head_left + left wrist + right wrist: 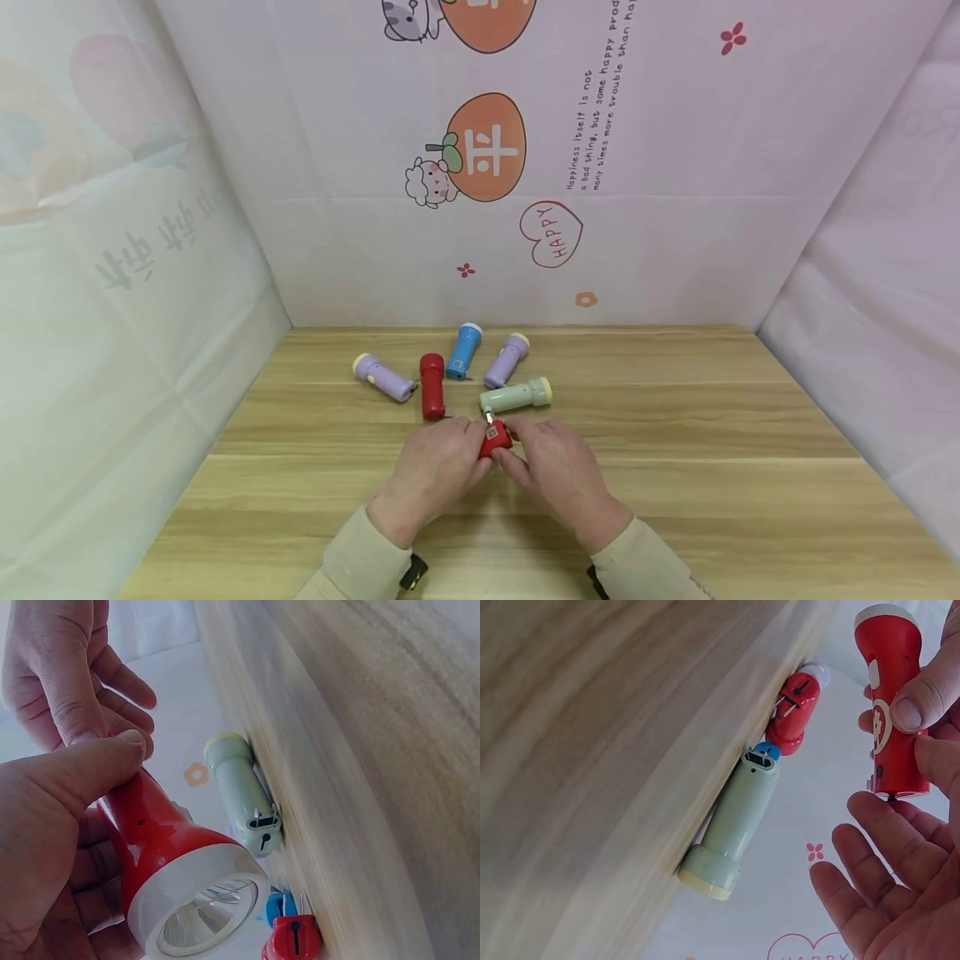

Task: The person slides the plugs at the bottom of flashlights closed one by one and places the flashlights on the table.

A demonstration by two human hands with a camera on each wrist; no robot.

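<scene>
My left hand grips the red flashlight above the table, seemingly to steady its tail end for my right hand, whose loose fingers touch there. The green flashlight lies just beyond, close enough to bump, with four more flashlights behind and left of it, toward the back wall, so my widest room for moving seems out toward the right edge.

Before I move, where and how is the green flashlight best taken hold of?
Probably by its narrow barrel, coming from above: the green flashlight lies on its side, its wide head points right, and its tail has metal prongs best avoided.
</scene>
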